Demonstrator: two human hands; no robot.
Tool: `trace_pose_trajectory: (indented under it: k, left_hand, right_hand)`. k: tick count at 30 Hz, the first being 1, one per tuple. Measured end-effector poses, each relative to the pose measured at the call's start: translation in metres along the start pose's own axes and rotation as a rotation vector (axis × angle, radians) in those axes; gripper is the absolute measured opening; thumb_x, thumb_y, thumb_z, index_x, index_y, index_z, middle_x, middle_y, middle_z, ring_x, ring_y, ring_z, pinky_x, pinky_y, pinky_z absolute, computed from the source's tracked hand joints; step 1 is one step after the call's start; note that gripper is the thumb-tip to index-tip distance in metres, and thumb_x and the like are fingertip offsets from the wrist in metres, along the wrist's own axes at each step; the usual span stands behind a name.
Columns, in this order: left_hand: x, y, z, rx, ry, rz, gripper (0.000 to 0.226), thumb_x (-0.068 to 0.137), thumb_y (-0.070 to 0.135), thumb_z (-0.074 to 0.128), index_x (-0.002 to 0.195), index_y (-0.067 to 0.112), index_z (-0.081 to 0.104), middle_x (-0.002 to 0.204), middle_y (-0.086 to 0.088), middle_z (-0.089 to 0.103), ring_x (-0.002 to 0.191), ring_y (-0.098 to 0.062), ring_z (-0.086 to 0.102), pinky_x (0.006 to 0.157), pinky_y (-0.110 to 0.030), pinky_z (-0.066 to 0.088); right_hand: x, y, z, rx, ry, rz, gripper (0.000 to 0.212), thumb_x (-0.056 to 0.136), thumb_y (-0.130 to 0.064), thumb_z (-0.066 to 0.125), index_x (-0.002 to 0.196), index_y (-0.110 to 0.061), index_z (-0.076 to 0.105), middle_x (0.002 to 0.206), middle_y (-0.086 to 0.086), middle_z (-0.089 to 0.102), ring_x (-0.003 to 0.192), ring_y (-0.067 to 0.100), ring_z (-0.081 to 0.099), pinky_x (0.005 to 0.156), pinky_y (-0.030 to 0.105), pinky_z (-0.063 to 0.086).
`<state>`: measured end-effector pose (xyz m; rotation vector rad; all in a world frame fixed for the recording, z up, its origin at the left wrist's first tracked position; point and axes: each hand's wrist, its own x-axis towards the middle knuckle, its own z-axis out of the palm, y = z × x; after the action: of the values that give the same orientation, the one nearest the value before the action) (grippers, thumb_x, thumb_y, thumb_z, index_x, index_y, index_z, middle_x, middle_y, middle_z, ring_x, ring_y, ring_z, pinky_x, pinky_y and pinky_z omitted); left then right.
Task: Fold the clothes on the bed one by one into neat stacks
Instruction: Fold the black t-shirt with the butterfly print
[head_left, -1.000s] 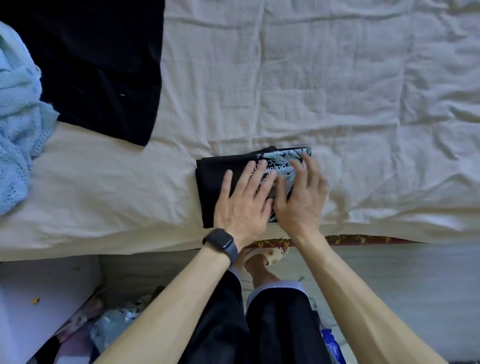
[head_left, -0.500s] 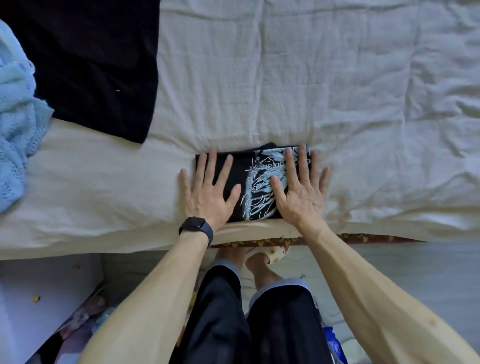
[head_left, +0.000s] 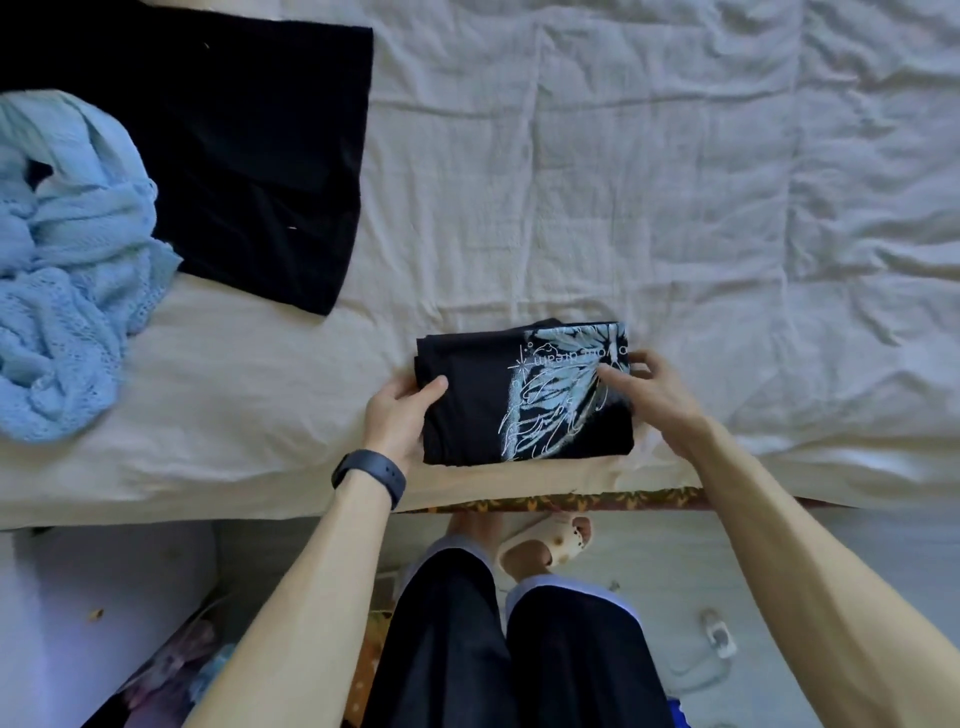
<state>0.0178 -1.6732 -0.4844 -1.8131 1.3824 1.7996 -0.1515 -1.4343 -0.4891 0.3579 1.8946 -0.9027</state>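
A black T-shirt with a pale blue print (head_left: 524, 400), folded into a small rectangle, lies near the front edge of the bed (head_left: 623, 182). My left hand (head_left: 397, 418) grips its left edge, thumb on top and fingers underneath. My right hand (head_left: 649, 395) grips its right edge the same way, thumb on the print. A black garment (head_left: 249, 150) lies spread flat at the back left. A crumpled light blue knit garment (head_left: 67, 270) sits at the far left, partly over the black one.
The cream sheet is wrinkled across the middle and right of the bed. Below the bed edge are my legs in dark trousers, a slipper (head_left: 550, 545) on the floor and clutter at the lower left.
Both hands went from lying flat on top of the folded T-shirt to the sides, and now hold its left and right edges. The camera view has shifted slightly.
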Motion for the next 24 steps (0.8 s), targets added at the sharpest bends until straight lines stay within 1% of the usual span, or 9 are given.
trace_pose_trajectory:
  k: [1, 3, 7, 9, 11, 14, 17, 20, 24]
  left_hand:
    - [0.001, 0.003, -0.002, 0.003, -0.052, -0.005, 0.015, 0.092, 0.023, 0.071, 0.105, 0.016, 0.069, 0.095, 0.004, 0.071, 0.084, -0.012, 0.064, 0.059, -0.017, 0.049]
    - [0.006, 0.003, -0.005, -0.014, -0.144, -0.017, 0.012, 0.094, 0.021, 0.069, 0.106, 0.019, 0.070, 0.104, 0.002, 0.074, 0.098, -0.016, 0.066, 0.069, -0.025, 0.048]
    - [0.004, 0.004, -0.007, -0.082, -0.259, -0.032, 0.027, 0.099, 0.018, 0.062, 0.126, 0.019, 0.062, 0.122, -0.001, 0.071, 0.111, -0.020, 0.066, 0.089, -0.037, 0.054]
    - [-0.002, 0.006, -0.005, -0.080, -0.262, 0.011, 0.027, 0.100, 0.019, 0.061, 0.126, 0.024, 0.059, 0.120, 0.004, 0.070, 0.110, -0.019, 0.066, 0.084, -0.040, 0.054]
    - [-0.008, 0.008, -0.002, -0.064, -0.226, 0.076, 0.023, 0.100, 0.020, 0.060, 0.122, 0.029, 0.058, 0.116, 0.006, 0.071, 0.106, -0.017, 0.066, 0.082, -0.041, 0.053]
    - [-0.028, 0.012, 0.008, -0.025, -0.224, 0.169, 0.027, 0.101, 0.023, 0.060, 0.127, 0.031, 0.058, 0.112, 0.006, 0.072, 0.100, -0.013, 0.068, 0.082, -0.038, 0.055]
    - [-0.068, 0.019, 0.029, 0.023, -0.285, 0.272, 0.033, 0.100, 0.025, 0.060, 0.132, 0.034, 0.057, 0.115, 0.005, 0.071, 0.096, -0.013, 0.069, 0.073, -0.031, 0.053]
    - [-0.128, 0.038, 0.063, 0.058, -0.376, 0.343, 0.035, 0.099, 0.027, 0.062, 0.133, 0.036, 0.057, 0.116, 0.001, 0.072, 0.090, -0.017, 0.066, 0.069, -0.031, 0.051]
    - [-0.237, 0.075, 0.124, 0.095, -0.513, 0.500, 0.027, 0.098, 0.023, 0.063, 0.124, 0.031, 0.061, 0.095, -0.001, 0.074, 0.074, -0.016, 0.068, 0.052, -0.024, 0.050]
  right_hand:
    - [0.003, 0.000, -0.001, 0.032, -0.036, -0.003, 0.057, 0.091, -0.037, 0.074, 0.135, -0.010, 0.051, 0.128, 0.010, 0.065, 0.111, 0.024, 0.067, 0.102, 0.048, 0.053]
    - [0.009, 0.004, -0.002, 0.078, -0.045, -0.010, 0.060, 0.089, -0.039, 0.075, 0.137, -0.013, 0.051, 0.135, 0.011, 0.062, 0.118, 0.026, 0.065, 0.106, 0.053, 0.050]
    - [0.011, 0.016, 0.005, 0.181, -0.032, -0.041, 0.020, 0.097, -0.029, 0.069, 0.114, -0.027, 0.058, 0.131, 0.011, 0.065, 0.115, 0.030, 0.067, 0.103, 0.054, 0.052]
    - [0.008, 0.018, 0.006, 0.216, -0.010, -0.060, 0.016, 0.099, -0.026, 0.065, 0.114, -0.027, 0.058, 0.127, 0.009, 0.068, 0.110, 0.028, 0.069, 0.090, 0.045, 0.057]
    - [0.002, 0.020, 0.004, 0.249, 0.010, -0.092, 0.024, 0.100, -0.029, 0.065, 0.122, -0.023, 0.057, 0.120, 0.006, 0.070, 0.105, 0.027, 0.071, 0.081, 0.041, 0.059]
    - [-0.019, 0.029, -0.011, 0.309, 0.051, -0.132, 0.034, 0.099, -0.032, 0.066, 0.131, -0.024, 0.056, 0.115, 0.006, 0.069, 0.103, 0.027, 0.072, 0.087, 0.049, 0.060]
    - [-0.062, 0.039, -0.046, 0.433, 0.114, -0.171, 0.034, 0.099, -0.030, 0.066, 0.131, -0.023, 0.056, 0.113, 0.007, 0.069, 0.096, 0.026, 0.073, 0.079, 0.045, 0.062]
    - [-0.126, 0.053, -0.101, 0.518, 0.185, -0.242, 0.035, 0.097, -0.031, 0.067, 0.129, -0.022, 0.056, 0.115, 0.006, 0.068, 0.098, 0.026, 0.074, 0.084, 0.050, 0.061]
    - [-0.228, 0.070, -0.191, 0.627, 0.312, -0.373, 0.041, 0.095, -0.030, 0.070, 0.133, -0.019, 0.058, 0.116, 0.007, 0.072, 0.098, 0.024, 0.075, 0.087, 0.055, 0.060]
